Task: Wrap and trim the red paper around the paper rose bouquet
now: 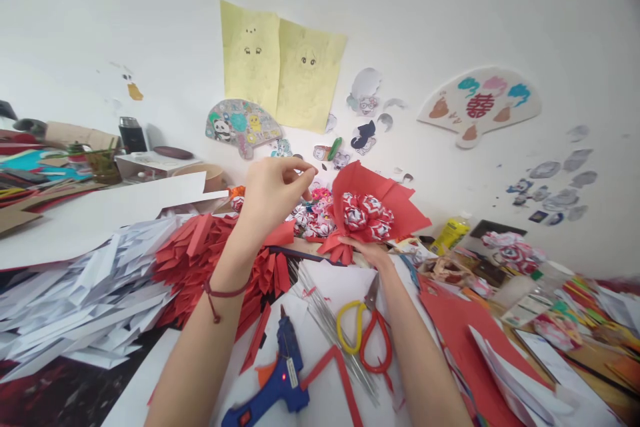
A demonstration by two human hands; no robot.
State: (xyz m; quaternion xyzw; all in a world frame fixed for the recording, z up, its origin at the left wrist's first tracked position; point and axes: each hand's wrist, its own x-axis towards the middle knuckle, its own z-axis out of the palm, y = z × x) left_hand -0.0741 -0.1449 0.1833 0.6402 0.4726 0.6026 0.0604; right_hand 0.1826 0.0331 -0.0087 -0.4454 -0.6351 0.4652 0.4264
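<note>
Glue gun [283, 377], scissors [369, 327]: lying nearest, on white paper [350, 275]. Right hand [369, 252]: curling round the red-wrapped bouquet [371, 210] low down, best gripping lightly. Left hand [280, 183]: pinching beside it, fingertips drawn together; contents unclear.

Paper bouquet [367, 215] held in the right hand [369, 251]
Left hand [273, 193] raised beside it; glue gun [280, 383] and scissors [371, 304] laid below.

Yellow drawings [300, 80], painted fan [481, 107] on wall [410, 7]
</note>
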